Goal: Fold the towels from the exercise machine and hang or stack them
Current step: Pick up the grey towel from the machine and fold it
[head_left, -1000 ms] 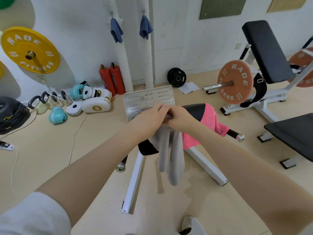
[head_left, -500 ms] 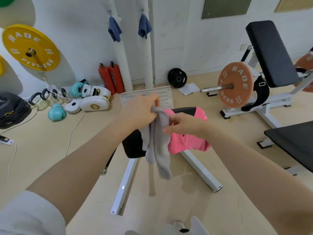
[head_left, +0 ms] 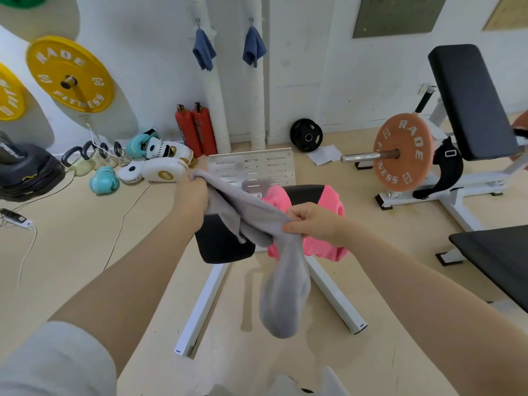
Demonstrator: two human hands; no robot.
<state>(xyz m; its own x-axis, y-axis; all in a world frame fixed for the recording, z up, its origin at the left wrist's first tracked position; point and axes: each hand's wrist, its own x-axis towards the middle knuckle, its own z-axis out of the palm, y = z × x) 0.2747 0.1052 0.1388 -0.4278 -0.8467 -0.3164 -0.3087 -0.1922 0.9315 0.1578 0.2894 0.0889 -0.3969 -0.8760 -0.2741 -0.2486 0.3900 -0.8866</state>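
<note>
Since a second ago our hands have drawn apart: they were bunched together over the grey towel [head_left: 257,215], and now the left hand [head_left: 192,195] has pulled out and up toward the floor-side of the bench [head_left: 225,244], while the right hand [head_left: 313,221] has stayed nearer its middle. Each grip is closed on the grey towel; the left one clutches a corner, the right one pinches a gathered edge. Between them the cloth stretches as a slack band above the bench, and its remaining length hangs below the right hand in a loose tube, clear of the floor. We judge this as opening the towel out to find its edges before a fold, so the fold itself is not yet begun. A pink towel [head_left: 328,247] lies draped over the bench pad just behind the right hand, waiting its turn. Two blue towels [head_left: 203,50] hang on wall hooks well beyond the bench, a likely place for hanging.
</note>
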